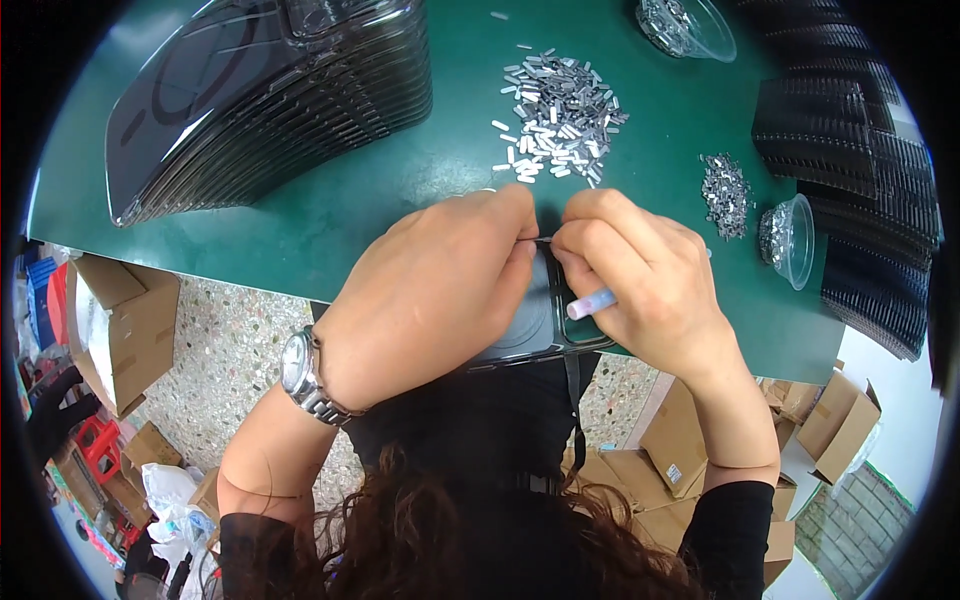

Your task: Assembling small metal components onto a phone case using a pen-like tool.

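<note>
A clear phone case [526, 330] with a black rim and a faint ring lies at the table's near edge, partly hidden under both my hands. My left hand [440, 265] is closed, thumb and forefinger pinched at the case's far rim. My right hand [640, 270] is closed too, its fingertips meeting the left ones at that rim. A pale, slim pen-like stick [592, 303] is tucked in the right hand. Any small piece between the fingertips is too hidden to make out. Just beyond the hands lies a heap of small silver-grey oblong pieces [565, 120].
A tall stack of similar cases [290, 120] stands at the left. Clear plastic tubs [797, 240] of small metal parts, a small heap of parts [725, 195] and dark stacked cases [815, 130] are at the right. Cardboard boxes [125, 325] stand on the floor.
</note>
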### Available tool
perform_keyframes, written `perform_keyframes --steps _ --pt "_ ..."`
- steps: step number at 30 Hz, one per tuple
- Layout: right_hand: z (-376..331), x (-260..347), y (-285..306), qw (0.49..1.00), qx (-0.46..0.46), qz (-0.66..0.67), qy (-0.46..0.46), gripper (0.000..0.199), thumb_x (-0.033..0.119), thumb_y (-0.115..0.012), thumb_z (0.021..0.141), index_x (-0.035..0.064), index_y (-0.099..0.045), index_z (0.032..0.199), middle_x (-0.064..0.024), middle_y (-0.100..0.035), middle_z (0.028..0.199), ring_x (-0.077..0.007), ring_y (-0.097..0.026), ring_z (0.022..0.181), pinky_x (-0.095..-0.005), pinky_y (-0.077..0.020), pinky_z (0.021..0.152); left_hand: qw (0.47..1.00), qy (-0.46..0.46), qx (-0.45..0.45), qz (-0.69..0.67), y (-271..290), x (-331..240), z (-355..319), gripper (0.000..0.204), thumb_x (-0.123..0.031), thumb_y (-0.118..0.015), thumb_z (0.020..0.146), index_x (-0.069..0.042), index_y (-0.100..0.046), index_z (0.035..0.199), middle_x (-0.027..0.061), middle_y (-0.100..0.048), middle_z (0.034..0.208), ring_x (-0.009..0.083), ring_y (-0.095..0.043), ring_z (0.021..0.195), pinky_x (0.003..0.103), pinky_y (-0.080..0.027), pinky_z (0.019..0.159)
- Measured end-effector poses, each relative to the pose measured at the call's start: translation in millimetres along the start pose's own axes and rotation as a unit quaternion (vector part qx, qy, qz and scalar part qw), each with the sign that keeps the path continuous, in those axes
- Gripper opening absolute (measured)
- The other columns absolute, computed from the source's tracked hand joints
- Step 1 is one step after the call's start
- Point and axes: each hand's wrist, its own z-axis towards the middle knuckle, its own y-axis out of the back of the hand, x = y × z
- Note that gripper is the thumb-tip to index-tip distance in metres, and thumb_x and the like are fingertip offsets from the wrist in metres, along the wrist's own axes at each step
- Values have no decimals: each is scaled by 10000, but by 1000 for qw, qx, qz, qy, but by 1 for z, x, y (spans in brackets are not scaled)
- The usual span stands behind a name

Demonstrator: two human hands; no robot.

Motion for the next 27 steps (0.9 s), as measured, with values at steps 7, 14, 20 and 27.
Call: perform_keyframes --steps 7,14,20,27 --pt "2 4 0 981 48 120 -146 136 58 -724 886 46 -624 977 -127 -619 940 -393 -666 777 -488 -523 645 998 3 19 57 0 -3 2 70 -67 -656 965 -6 -628 985 196 -677 868 418 -655 786 466 -492 677" --pt "-1 -5 -5 969 40 173 -172 136 101 -702 919 46 -641 1027 -125 -622 952 -412 -661 829 -510 -525 697 995 -8 31 97 -1 -6 8 77 -90 -643 972 -24 -620 1003 186 -673 874 424 -660 813 490 -501 697" --pt "-18 -1 9 977 26 89 -191 225 194 -679 931 48 -630 1095 -140 -597 1028 -403 -680 824 -516 -536 696 980 -40 27 191 -8 -13 4 75 -122 -665 965 -69 -629 1003 138 -632 804 372 -661 766 486 -511 668" --pt "-24 18 8 978 136 -87 -128 436 142 -686 957 -52 -623 1342 -135 -604 1164 -300 -694 906 -434 -586 746 974 -58 39 214 -8 -10 2 79 -132 -672 967 -75 -627 1000 117 -622 806 343 -662 768 468 -515 650"
